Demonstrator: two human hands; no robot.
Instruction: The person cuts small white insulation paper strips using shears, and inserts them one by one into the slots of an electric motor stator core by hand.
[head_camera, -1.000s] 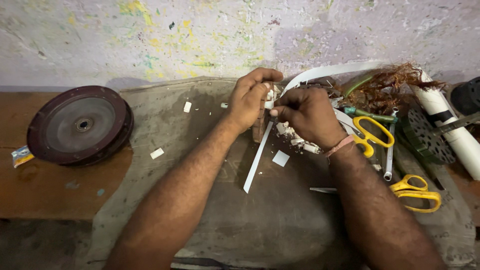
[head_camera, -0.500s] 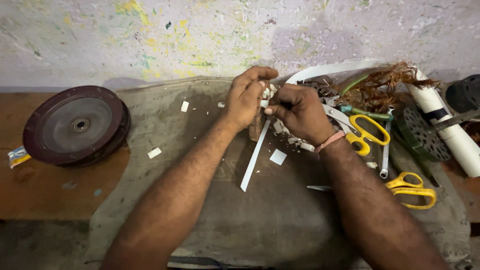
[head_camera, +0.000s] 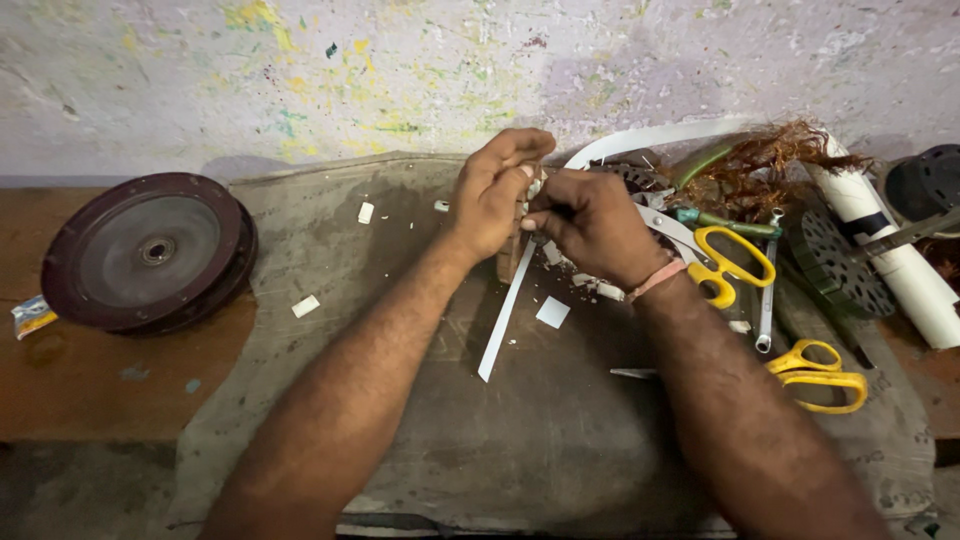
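My left hand (head_camera: 497, 192) and my right hand (head_camera: 590, 222) are pressed together over a grey mat (head_camera: 420, 430). Between them they grip a small brownish piece (head_camera: 511, 258) wrapped with white strip; what it is stays mostly hidden by the fingers. A long white strip (head_camera: 503, 320) hangs down from the hands onto the mat, and another stretch of white strip (head_camera: 650, 137) curves off behind the right hand. A pink band sits on my right wrist (head_camera: 655, 281).
A dark red metal disc (head_camera: 145, 250) lies at the left on the brown bench. Right of my hands are two yellow-handled scissors (head_camera: 735, 262) (head_camera: 825, 365), a wrench (head_camera: 767, 300), tangled copper wire (head_camera: 775, 165), a white pipe (head_camera: 890, 250), black perforated discs (head_camera: 835, 265). White scraps (head_camera: 552, 312) dot the mat.
Both hands stay clasped on the piece and have shifted slightly left and up; the hanging white strip has swung a little with them.
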